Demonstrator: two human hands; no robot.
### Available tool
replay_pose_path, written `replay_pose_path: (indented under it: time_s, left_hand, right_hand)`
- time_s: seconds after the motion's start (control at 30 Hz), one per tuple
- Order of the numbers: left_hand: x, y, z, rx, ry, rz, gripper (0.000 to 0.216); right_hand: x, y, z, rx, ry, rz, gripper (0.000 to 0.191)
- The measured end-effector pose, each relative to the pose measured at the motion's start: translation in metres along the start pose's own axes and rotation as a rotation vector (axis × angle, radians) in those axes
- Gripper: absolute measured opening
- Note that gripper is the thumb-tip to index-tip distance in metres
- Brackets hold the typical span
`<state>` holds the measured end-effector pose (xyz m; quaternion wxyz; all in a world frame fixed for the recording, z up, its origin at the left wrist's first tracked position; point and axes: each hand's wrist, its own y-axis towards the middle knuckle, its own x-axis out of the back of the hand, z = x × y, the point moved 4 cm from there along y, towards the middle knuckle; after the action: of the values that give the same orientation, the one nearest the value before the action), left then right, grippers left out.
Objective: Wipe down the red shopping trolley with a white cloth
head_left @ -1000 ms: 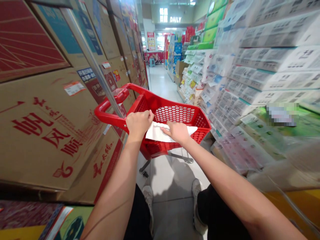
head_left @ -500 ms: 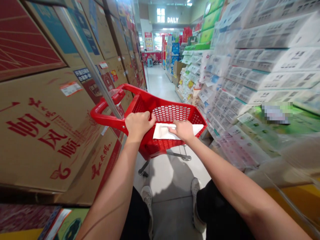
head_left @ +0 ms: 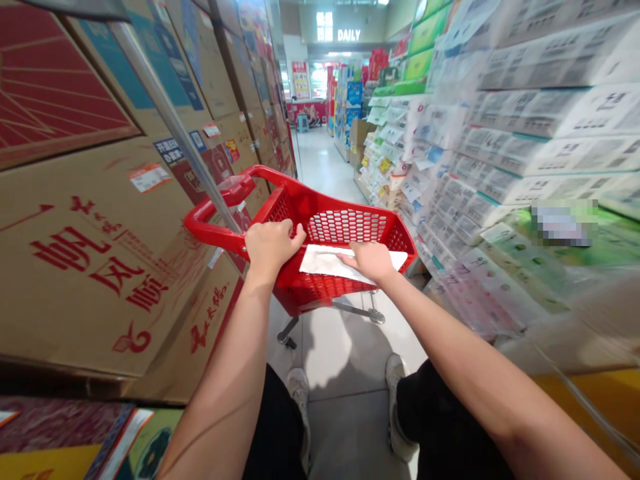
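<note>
A red plastic shopping cart (head_left: 345,200) stands sideways before me, its handle to the left. My left hand (head_left: 273,250) is closed over the cart's near side rim, close to the handle end, with the thumb pointing toward the basket. Farther right on the same rim, my right hand (head_left: 373,261) grips a white cloth or tissue (head_left: 323,260), pressing it against the edge. The white sheet lies along the rim and sticks out on both sides of the hand. My right fingertips are partly hidden behind the rim.
Stacked cardboard boxes (head_left: 75,267) wall the left side, with a metal pole (head_left: 175,113) in front. Wrapped white packs (head_left: 540,147) and green packs (head_left: 530,267) line the right. A bright aisle (head_left: 325,160) runs ahead toward a blue stool (head_left: 303,123).
The view has shifted slightly, so cart and boxes sit a little farther right. My left hand has slid slightly toward the handle. The white sheet's left end reaches farther left and looks flatter.
</note>
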<state>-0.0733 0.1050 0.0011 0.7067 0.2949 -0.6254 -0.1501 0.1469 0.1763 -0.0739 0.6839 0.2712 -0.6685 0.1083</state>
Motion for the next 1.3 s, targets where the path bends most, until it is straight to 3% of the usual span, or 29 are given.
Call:
replay_pose_path:
  time_s: [0.17,0.27,0.43,0.53,0.63,0.83,0.93,1.17,1.3]
  left_hand:
    - [-0.003,0.002,0.008,0.018,-0.001,-0.007,0.055]
    - [-0.006,0.001,0.006,0.016,-0.034,-0.014,0.051]
    - [-0.017,-0.012,-0.034,-0.053,-0.072,-0.035,0.041]
    - [-0.033,-0.025,-0.072,-0.231,-0.133,0.076,0.041]
    - [-0.043,-0.03,-0.086,-0.231,-0.169,0.101,0.046]
    - [-0.046,-0.022,-0.071,-0.212,-0.173,0.11,0.042]
    - [-0.047,-0.019,-0.061,-0.176,-0.169,0.115,0.038]
    - [-0.056,-0.014,-0.026,-0.177,-0.19,0.143,0.04]
    - [-0.062,-0.013,-0.007,-0.051,-0.223,0.126,0.039]
  right_hand:
    - [-0.01,-0.011,-0.061,-0.063,-0.036,0.088,0.071]
    - [-0.012,-0.012,-0.076,-0.071,-0.005,0.101,0.066]
    - [-0.007,-0.007,-0.052,-0.078,0.029,0.06,0.068]
    - [-0.003,-0.005,-0.027,-0.014,0.06,0.039,0.069]
    - [-0.003,-0.004,-0.022,0.03,0.075,0.041,0.071]
    - [-0.014,-0.009,-0.071,0.015,0.054,0.111,0.077]
    - [-0.017,-0.015,-0.082,0.069,0.062,0.152,0.073]
    - [-0.011,-0.038,-0.047,0.307,0.076,0.141,0.077]
    - [-0.011,-0.049,-0.038,0.434,0.073,0.145,0.078]
